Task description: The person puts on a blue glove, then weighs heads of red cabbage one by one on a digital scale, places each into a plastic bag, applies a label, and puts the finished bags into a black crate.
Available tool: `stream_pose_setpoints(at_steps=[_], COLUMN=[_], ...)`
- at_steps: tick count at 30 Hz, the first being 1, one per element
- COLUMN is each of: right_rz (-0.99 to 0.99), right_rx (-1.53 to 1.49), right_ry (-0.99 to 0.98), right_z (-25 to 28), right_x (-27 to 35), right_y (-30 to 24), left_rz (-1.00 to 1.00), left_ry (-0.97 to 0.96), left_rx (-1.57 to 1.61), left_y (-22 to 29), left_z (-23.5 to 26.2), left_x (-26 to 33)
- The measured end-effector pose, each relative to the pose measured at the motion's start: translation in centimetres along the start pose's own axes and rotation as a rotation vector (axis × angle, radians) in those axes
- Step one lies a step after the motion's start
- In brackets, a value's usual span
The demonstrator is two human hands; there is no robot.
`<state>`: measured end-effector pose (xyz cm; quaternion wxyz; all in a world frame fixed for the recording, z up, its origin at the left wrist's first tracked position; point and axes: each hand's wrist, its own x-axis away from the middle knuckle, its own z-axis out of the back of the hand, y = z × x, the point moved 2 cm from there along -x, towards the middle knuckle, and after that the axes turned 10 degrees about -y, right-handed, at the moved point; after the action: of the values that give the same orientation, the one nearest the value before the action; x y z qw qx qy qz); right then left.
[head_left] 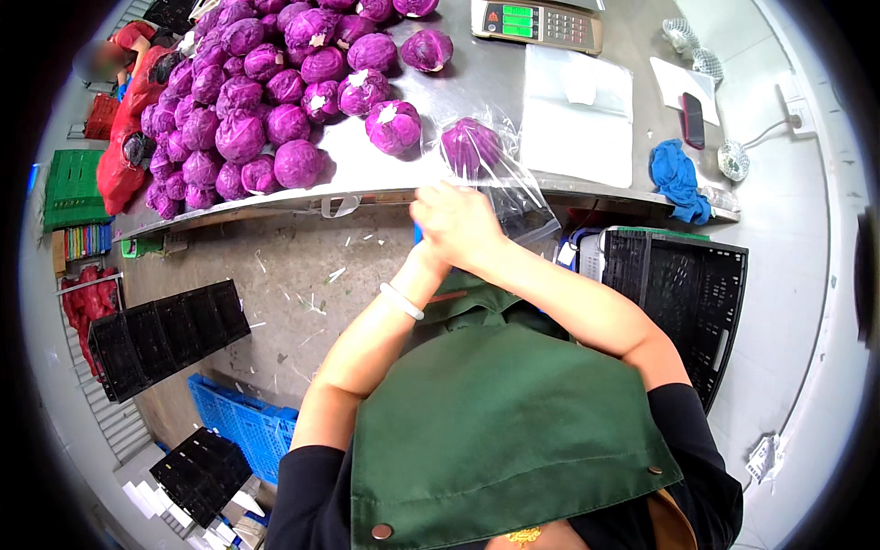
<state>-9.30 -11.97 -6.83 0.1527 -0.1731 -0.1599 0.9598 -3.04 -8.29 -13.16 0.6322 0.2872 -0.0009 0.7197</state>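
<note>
A purple cabbage (471, 147) sits inside a clear plastic bag (521, 194) at the front edge of the metal table. Just in front of it, my two hands are pressed together, closed at the near end of the bag. My right hand (472, 225) lies over my left hand (433, 249) and covers much of it, so the left fingers show only in part. A pale bracelet circles my left wrist. Loose film spreads to the right of my hands, over the table edge. Another purple cabbage (393, 127) rests bare beside the bagged one.
Many purple cabbages (240, 137) are heaped on the table's left. Flat clear bags (577, 119), a digital scale (536, 25), a phone (693, 120) and a blue cloth (679, 181) lie to the right. Black crates (678, 293) stand below right. Far left, a person in red (133, 37) is visible.
</note>
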Motion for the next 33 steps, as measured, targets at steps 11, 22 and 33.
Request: stream_pose_setpoints(at_steps=[11,22,33], right_rz=[0.084,-0.426,0.008], right_rx=[-0.034,-0.578,-0.648], right_ry=[-0.12,-0.097,-0.535], right_z=[1.6,3.1,-2.6], right_x=[4.2,6.5,4.6], right_y=[-3.2,4.2,1.8], left_rz=[0.251,0.257,0.366], left_ry=[0.01,-0.177,-0.144], left_rx=[0.039,1.674,1.688], left_y=[-2.6,-5.3,-9.1], left_z=[3.2,-2.1,-2.7], left_x=[1.6,2.9,2.8])
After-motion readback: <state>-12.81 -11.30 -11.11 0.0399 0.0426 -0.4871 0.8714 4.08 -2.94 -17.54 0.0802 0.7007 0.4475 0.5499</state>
